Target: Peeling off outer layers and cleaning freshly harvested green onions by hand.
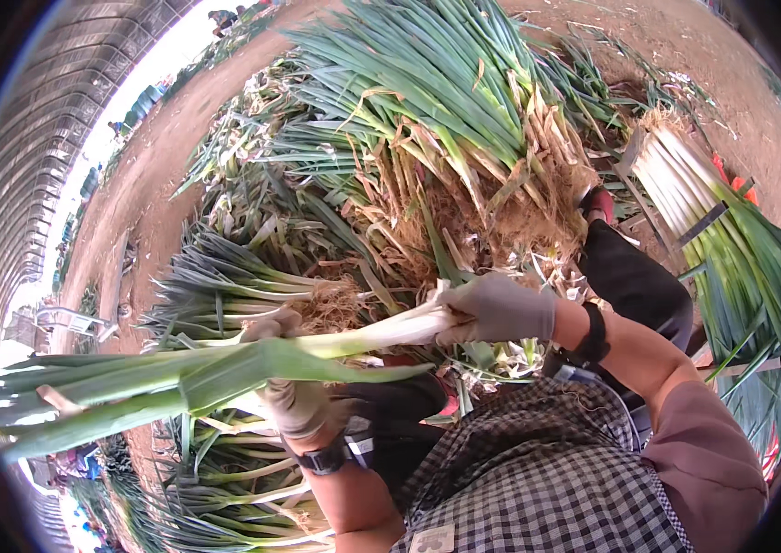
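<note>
Across my lap lies a long leek [354, 341], its green leaves fanning out to the left and its white end to the right. My right hand [504, 311], in a grey glove, is closed round the white end. The gloved left hand [295, 402] is wrapped round the green part, and a broad folded leaf covers some of its fingers. Just beyond the left hand, a small pile of leeks [234, 288] rests with brown roots turned toward the middle.
A large heap of untrimmed leeks [437, 92] with dry brown leaves and soil stands ahead. To the right, cleaned leeks [686, 184] lie bundled on a rack with a dark band. Peeled leaf scraps [271, 198] cover the ground. More leeks [243, 493] lie at lower left.
</note>
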Tool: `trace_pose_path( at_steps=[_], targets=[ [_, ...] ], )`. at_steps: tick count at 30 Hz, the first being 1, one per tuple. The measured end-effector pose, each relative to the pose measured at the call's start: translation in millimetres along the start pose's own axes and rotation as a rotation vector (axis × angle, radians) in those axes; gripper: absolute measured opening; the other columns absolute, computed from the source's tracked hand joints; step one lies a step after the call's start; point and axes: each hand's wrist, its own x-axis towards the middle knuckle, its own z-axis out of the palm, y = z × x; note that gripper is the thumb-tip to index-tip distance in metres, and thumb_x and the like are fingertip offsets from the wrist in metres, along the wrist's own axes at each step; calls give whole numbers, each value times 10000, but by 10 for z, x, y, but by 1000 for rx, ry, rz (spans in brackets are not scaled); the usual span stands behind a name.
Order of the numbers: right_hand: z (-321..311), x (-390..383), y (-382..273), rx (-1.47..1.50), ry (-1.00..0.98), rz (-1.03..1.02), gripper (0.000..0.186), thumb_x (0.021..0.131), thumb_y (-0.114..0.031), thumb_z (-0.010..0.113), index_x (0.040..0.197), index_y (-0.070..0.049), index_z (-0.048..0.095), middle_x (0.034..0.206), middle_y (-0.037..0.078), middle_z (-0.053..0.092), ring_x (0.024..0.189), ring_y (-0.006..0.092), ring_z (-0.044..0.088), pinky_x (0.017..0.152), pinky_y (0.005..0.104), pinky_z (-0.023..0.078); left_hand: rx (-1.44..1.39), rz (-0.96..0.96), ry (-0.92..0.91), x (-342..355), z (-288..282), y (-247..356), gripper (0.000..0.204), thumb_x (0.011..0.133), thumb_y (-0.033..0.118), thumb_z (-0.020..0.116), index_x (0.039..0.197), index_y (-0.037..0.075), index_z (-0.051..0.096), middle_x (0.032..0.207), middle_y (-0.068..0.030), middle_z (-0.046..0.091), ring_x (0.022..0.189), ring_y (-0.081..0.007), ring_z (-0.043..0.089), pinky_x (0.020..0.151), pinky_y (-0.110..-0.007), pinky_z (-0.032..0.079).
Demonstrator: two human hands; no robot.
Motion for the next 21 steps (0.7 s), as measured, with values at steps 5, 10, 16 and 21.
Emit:
trace_pose_path(
  at_steps=[5, 10, 16, 21],
  targets=[
    [-51, 75, -253, -313, 720, -196, 255, 735, -255, 727, 916, -124, 603, 761, 47, 580, 691, 240, 583, 617, 365, 463, 43, 88, 153, 191, 44, 478, 809, 806, 627, 633, 1296, 4, 471, 1177, -142, 562, 1148, -266, 513, 977, -393, 424],
    [-179, 83, -558, -588, 1141, -232, 196, 734, -200, 675, 878, -129, 565, 734, 2, 554, 675, 175, 582, 589, 326, 449, 134, 33, 330, 144, -96, 820, 765, 779, 499, 738, 1297, 10, 457, 1221, -118, 529, 1048, -214, 547, 874, -337, 479],
    [-37, -94, -537, -37, 793, -346, 292, 770, -317, 739, 940, -110, 625, 893, 78, 599, 837, 281, 621, 692, 385, 497, 230, 130, 262, -458, -165, 807, 726, 794, 503, 704, 1281, 39, 429, 1136, -91, 516, 1042, -198, 520, 948, -363, 423],
    [-25, -170, -770, 299, 696, -514, 262, 780, -264, 718, 975, -107, 641, 942, 78, 623, 873, 261, 635, 762, 381, 516, 423, 77, 349, -857, -87, 854, 634, 828, 464, 692, 1234, 40, 453, 1076, -81, 514, 1009, -180, 523, 918, -342, 443]
  ],
)
